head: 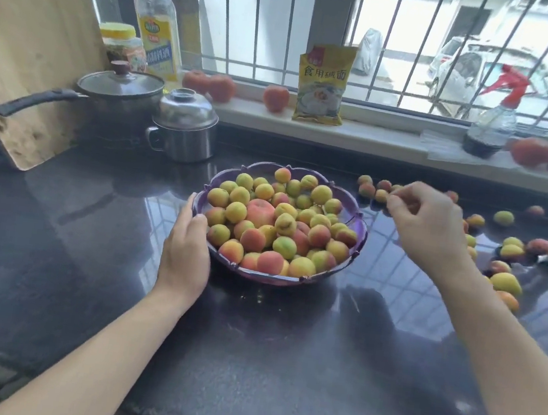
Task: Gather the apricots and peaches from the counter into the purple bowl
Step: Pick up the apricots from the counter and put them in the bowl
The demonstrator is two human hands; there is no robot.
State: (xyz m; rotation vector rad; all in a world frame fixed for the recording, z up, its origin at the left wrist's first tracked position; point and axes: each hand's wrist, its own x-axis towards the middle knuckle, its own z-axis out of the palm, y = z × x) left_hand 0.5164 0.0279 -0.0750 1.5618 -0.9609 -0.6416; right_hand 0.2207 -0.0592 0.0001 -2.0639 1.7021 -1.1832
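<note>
1. Fruit fills the purple bowl (361, 214) at the middle of the dark counter (247, 359): a heap of apricots (286, 224) with one larger peach (260, 212) left of centre.
2. Left hand (188, 248) rests against the bowl's near-left rim, fingers fairly straight along the outer wall and thumb at the edge, steadying rather than gripping it.
3. Right hand (425, 226) hovers just right of the bowl above the counter, fingers curled with the tips drawn together; whether they pinch a small fruit cannot be told.
4. Loose apricots (505, 282) lie scattered on the counter to the right, some behind the right hand, others spreading toward the right edge.
5. Far left stand a lidded saucepan (121, 92) and a lidded steel mug (184, 127), with a wooden cutting board (27, 39) leaning beside them.
6. An oil bottle (158, 27) and a jar (120, 42) stand behind the saucepan.
7. On the windowsill (361, 132) sit tomatoes (275, 99), a yellow packet (322, 84) and a spray bottle (491, 130).
</note>
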